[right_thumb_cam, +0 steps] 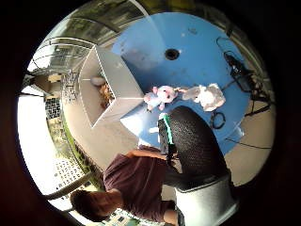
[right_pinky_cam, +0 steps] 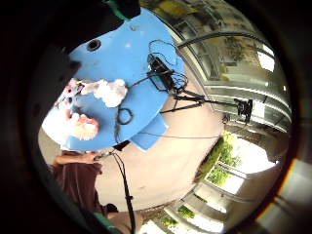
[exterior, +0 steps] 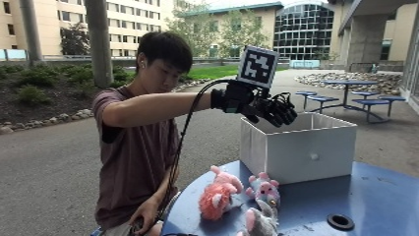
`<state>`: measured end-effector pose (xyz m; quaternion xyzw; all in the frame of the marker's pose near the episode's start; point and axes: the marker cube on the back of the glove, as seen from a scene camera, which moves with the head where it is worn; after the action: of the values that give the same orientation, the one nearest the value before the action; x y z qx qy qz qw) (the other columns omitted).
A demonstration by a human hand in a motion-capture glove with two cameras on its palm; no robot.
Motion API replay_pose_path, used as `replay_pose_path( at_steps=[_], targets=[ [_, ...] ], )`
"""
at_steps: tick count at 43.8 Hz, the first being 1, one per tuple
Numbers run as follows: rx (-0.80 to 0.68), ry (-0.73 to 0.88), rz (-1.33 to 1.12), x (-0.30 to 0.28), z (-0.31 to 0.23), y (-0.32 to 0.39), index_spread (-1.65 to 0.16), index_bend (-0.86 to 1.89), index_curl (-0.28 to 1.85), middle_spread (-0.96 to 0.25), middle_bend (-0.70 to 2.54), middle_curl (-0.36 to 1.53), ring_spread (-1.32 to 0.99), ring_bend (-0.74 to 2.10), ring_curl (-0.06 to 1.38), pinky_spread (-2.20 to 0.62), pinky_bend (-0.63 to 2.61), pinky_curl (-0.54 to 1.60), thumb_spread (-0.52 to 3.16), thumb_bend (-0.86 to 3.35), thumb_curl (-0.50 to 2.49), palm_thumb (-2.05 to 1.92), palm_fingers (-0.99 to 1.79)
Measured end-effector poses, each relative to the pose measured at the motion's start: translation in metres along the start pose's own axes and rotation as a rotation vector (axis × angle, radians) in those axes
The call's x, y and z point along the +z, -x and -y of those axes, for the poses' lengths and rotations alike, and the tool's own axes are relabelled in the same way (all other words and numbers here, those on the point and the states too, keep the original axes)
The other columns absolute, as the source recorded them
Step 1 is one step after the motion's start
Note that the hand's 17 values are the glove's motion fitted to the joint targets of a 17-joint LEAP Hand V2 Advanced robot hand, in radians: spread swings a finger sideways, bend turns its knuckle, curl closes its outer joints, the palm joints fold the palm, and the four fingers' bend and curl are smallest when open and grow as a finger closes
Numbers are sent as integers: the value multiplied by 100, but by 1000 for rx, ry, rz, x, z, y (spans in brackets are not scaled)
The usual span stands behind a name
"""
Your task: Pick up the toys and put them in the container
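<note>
In the outside view my gloved right hand [exterior: 265,105] hangs over the near corner of the white box container [exterior: 308,152], fingers loosely curled downward and holding nothing. Three plush toys lie on the blue round table [exterior: 373,196] in front of the box: an orange and pink one [exterior: 216,196], a small pink one [exterior: 265,189] and a grey-white one [exterior: 262,221]. The thumb side palm view looks down into the container [right_thumb_cam: 117,77], where a toy [right_thumb_cam: 104,92] lies inside. The pink toy [right_thumb_cam: 162,95] and the white toy [right_thumb_cam: 207,95] lie beside it.
The table has a round hole [exterior: 340,221] near its middle. Black cables and a small device [right_thumb_cam: 240,70] lie on the table's far side. The person's bare left hand [exterior: 144,216] is low at the table's edge.
</note>
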<state>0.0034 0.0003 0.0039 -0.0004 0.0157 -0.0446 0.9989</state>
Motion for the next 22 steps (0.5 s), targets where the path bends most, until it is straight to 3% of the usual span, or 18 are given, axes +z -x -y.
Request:
replay_pose_path(
  at_steps=[9,22],
  targets=[
    [68,47,24,25,23,-9,-15,3,1,-4,19,10,-4,42,11,0,76,23,98,7,8,7,-9],
    [-28,178,-25,106,61,-19,-17,7,6,-7,19,19,-5,49,16,1,81,28,129,5,16,7,-15]
  ],
)
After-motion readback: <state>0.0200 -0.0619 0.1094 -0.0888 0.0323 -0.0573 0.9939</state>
